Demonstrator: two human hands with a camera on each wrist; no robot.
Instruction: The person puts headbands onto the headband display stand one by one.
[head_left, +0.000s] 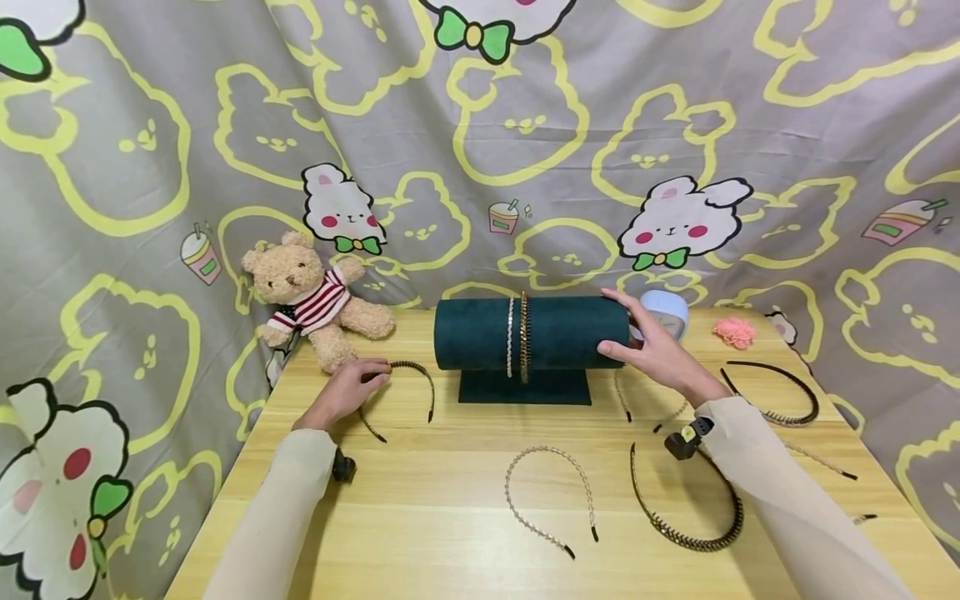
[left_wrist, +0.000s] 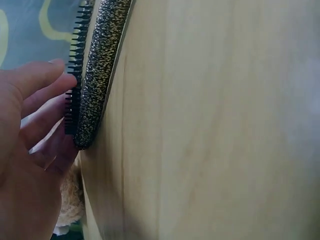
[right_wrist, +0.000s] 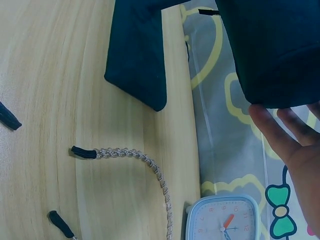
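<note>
My left hand (head_left: pixel 347 392) is over a dark toothed headband (head_left: pixel 430 387) on the left side of the table. In the left wrist view its fingers are at the comb teeth of the glittery black and gold headband (left_wrist: pixel 102 60), pinching near one stretch of it. My right hand (head_left: pixel 662 348) holds the right end of a dark green cylindrical display stand (head_left: pixel 465 333), thumb on its front and fingers over the top. Round the cylinder sit a pale beaded headband (head_left: pixel 510 342) and a gold-brown toothed headband (head_left: pixel 525 346).
A teddy bear (head_left: pixel 318 304) leans at the back left. Behind my right hand are a pale blue clock (head_left: pixel 663 312) and a pink yarn bundle (head_left: pixel 733 332). A clear beaded headband (head_left: pixel 550 449) and a dark braided headband (head_left: pixel 693 545) lie in front, with several more at right.
</note>
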